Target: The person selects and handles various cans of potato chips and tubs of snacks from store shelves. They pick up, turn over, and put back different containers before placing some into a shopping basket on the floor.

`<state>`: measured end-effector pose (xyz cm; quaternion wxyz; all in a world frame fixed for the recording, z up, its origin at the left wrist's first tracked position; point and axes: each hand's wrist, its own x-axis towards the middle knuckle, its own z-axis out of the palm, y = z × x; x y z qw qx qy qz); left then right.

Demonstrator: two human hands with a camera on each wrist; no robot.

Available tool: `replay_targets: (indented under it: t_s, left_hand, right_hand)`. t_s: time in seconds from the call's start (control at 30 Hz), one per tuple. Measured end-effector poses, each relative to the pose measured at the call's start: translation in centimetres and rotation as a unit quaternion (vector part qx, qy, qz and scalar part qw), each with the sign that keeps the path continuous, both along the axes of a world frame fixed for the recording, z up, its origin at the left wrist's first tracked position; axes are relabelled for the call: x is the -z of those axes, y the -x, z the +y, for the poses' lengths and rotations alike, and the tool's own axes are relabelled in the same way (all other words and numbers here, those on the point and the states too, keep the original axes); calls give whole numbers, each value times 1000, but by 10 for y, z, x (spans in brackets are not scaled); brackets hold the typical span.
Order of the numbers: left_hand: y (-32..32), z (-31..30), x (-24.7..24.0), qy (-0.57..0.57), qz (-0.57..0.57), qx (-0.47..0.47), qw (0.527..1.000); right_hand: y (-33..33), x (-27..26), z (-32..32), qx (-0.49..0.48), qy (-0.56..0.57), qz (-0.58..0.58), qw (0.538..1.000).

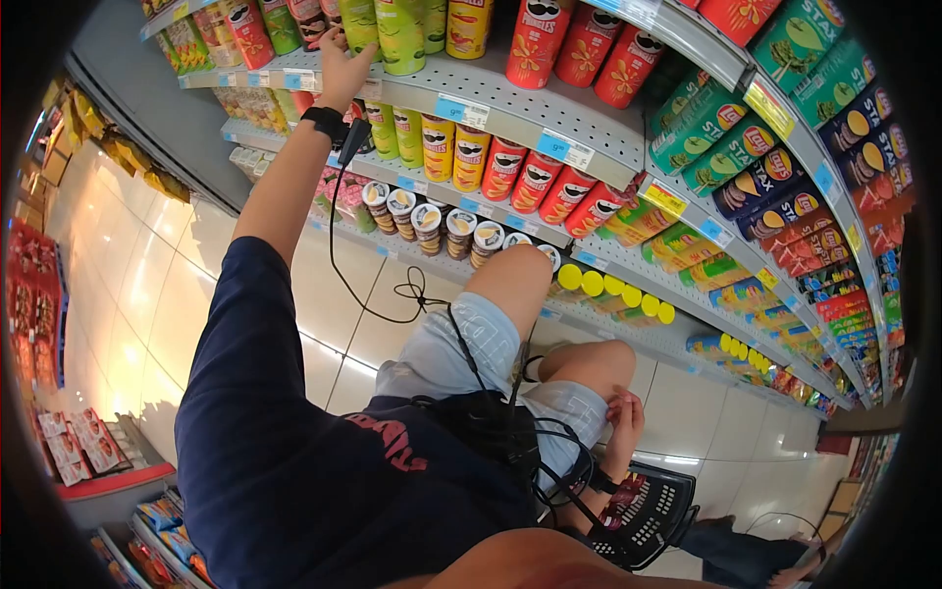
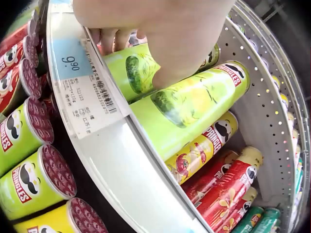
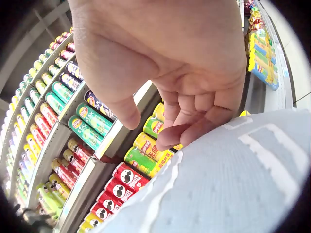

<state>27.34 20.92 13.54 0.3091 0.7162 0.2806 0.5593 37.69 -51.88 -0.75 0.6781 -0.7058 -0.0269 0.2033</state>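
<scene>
My left hand reaches up to a shelf of tube-shaped chip cans. In the left wrist view its thumb lies between two light-green Pringles cans. The fingers curl round the far side of the left one, a cucumber-pictured Pringles can, which stands on the shelf. Beside it stands a matching green can, with a yellow Pringles can further along. A price label on the shelf edge reads 9.90. My right hand hangs by the right knee, fingers loosely curled, with nothing in it.
Red Pringles cans stand further right on the same shelf, and lower shelves hold more cans. A black shopping basket is on the floor at my right. Behind it is another person's leg. A cable hangs from my left wrist.
</scene>
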Motion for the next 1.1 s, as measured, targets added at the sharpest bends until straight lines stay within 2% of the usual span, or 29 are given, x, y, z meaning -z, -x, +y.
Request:
replay_targets:
  t_s: [0.13,0.2,0.3,0.43,0.57,0.63,0.73,0.8,0.83,0.87,0.9,0.97,1.0,1.07,1.1]
  left_hand:
    - [1,8,2,-21,36,-18,999]
    - [1,5,1,-68,60,-68,994]
    - [5,4,-3,-45,81,-52,994]
    - [4,33,17,-63,83,-66,992]
    - [8,43,22,-68,88,-34,993]
    - [9,56,27,-65,76,61,993]
    - [13,64,26,-60,53,129,988]
    - [25,66,23,-100,117,87,984]
    - [30,72,24,-72,121,147,979]
    - [38,81,26,-43,180,122,975]
    - [44,23,9,124,175,94,972]
    - [53,125,49,143,137,143,970]
    - [49,98,41,44,178,114,977]
    - [44,34,22,-155,241,12,958]
    - [45,38,26,-197,219,-12,956]
  right_hand:
    - [-1,1,1,-10,8,-12,1000]
    - [1,0,2,-8,8,-14,1000]
    - [3,-3,4,-8,15,-14,1000]
    - [4,-5,7,-6,19,-18,1000]
    - [2,-2,4,-9,29,-24,999]
    - [0,3,-3,11,2,-12,1000]
    - [0,6,-19,38,27,2,999]
    - [0,7,-37,33,78,-19,996]
    - [-1,18,-48,60,44,-3,997]
    - [-2,20,-60,52,36,-5,998]
    - [0,30,-70,85,24,17,996]
    - [1,51,-104,101,44,38,993]
    - [5,54,-119,126,34,63,989]
    - [24,77,-158,197,57,91,974]
    - [34,96,-181,237,42,110,964]
